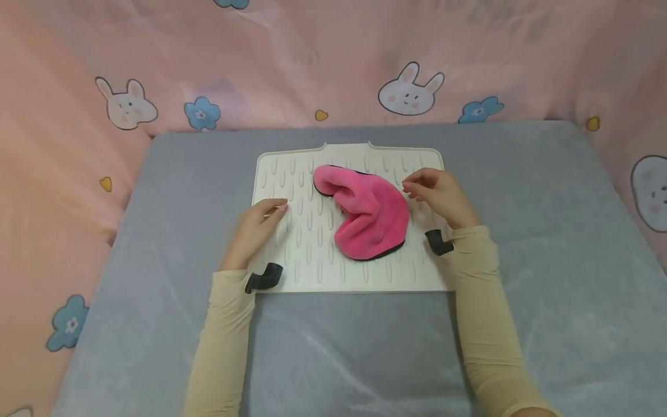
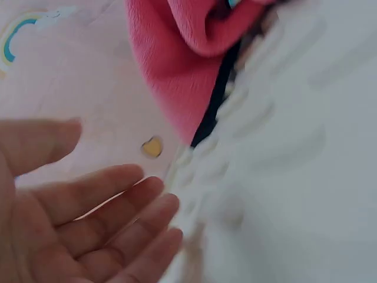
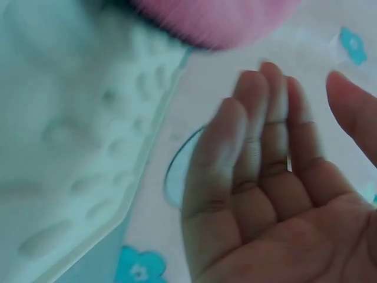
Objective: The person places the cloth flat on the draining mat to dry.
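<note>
pink cloth lies crumpled on a pale ridged mat, a little right of its middle, curled into a crooked crescent whose hollow faces left. dark edging shows along its lower right border, so the piece probably has a trim or a second layer underneath. its folds bunch around the hollow, likely because nothing is stretching it flat. the mat rests on a grey table cover, probably set there to give the soft fabric a firmer bed between the two hands.

left hand hovers at the left edge of the mat, well apart from the cloth; its fingers are loosely extended, the thumb is away from them, and it grasps nothing. right hand hangs just beside the cloth's right edge, fingers gently bent and palm vacant; the right wrist view shows a gap between fingertips and fabric, so it seems to touch nothing either. one hand on each side looks like a way of keeping both flanks of the cloth within reach.
</note>
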Demonstrator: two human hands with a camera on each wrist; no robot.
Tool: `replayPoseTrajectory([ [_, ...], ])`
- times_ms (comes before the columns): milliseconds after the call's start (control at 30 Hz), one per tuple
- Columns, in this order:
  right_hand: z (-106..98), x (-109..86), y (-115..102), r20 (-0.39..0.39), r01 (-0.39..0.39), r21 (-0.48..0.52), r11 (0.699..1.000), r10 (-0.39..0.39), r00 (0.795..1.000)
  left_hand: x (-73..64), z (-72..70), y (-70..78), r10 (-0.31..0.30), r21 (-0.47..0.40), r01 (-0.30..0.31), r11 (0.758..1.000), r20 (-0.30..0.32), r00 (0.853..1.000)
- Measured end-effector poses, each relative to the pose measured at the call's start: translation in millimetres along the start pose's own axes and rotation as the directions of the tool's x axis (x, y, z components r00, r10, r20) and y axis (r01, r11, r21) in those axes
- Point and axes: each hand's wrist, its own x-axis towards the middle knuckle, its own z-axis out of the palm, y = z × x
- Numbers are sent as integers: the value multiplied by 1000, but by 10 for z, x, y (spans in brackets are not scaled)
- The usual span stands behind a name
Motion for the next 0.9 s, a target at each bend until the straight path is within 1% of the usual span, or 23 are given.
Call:
replayPoseTrajectory([
  [33,-17,-12,30,5,-36,-12,999,36,999,71,72,13,-25,-87,24,996,-7,1000],
  [67,-31,-27,57,13,-70,-26,997,70,997,138,146,28,-52,-177,50,983,-11,999],
  [100,-43,-44,80,26,-102,-40,994,103,994,197,215,46,-84,-271,77,960,-13,996],
  [133,-51,-60,99,42,-127,-57,990,130,991,251,283,61,-116,-358,103,928,-13,993],
  [200,-62,-77,140,67,-164,-87,983,170,983,331,402,98,-174,-509,151,848,1,985],
  [267,-64,-77,169,101,-176,-117,977,188,977,391,497,122,-208,-599,183,780,28,978],
  [300,-63,-73,176,124,-172,-127,977,188,974,410,533,132,-221,-632,195,750,37,974],
  [333,-59,-65,183,145,-168,-132,977,186,972,423,563,143,-231,-652,205,730,46,972],
  [400,-56,-53,186,169,-167,-126,978,187,968,439,603,168,-227,-682,210,700,66,972],
  [433,-43,-50,183,179,-159,-120,980,179,968,435,613,175,-222,-703,209,679,74,972],
  [467,-29,-48,175,181,-156,-114,981,175,968,428,618,187,-218,-730,206,651,80,973],
  [500,-17,-46,169,178,-147,-109,983,165,970,424,622,196,-206,-764,202,613,92,974],
  [533,-4,-44,165,171,-139,-100,985,155,973,422,623,209,-190,-798,200,568,110,976],
  [633,44,-36,147,170,-112,-84,990,124,978,420,629,242,-165,-884,218,413,163,973],
  [700,84,-17,141,180,-93,-88,992,107,978,420,628,249,-166,-919,223,325,176,970],
  [733,104,-8,138,185,-85,-86,993,100,978,420,625,247,-173,-930,222,294,177,969],
  [767,119,-1,133,192,-75,-90,993,91,977,421,623,241,-180,-937,222,269,178,967],
  [800,132,7,135,188,-63,-96,993,81,979,422,621,232,-184,-942,223,249,180,966],
  [867,153,12,126,184,-41,-97,994,59,981,426,619,212,-187,-946,226,231,185,965],
  [900,161,11,116,182,-32,-92,995,48,982,426,620,204,-187,-945,230,235,188,964],
])
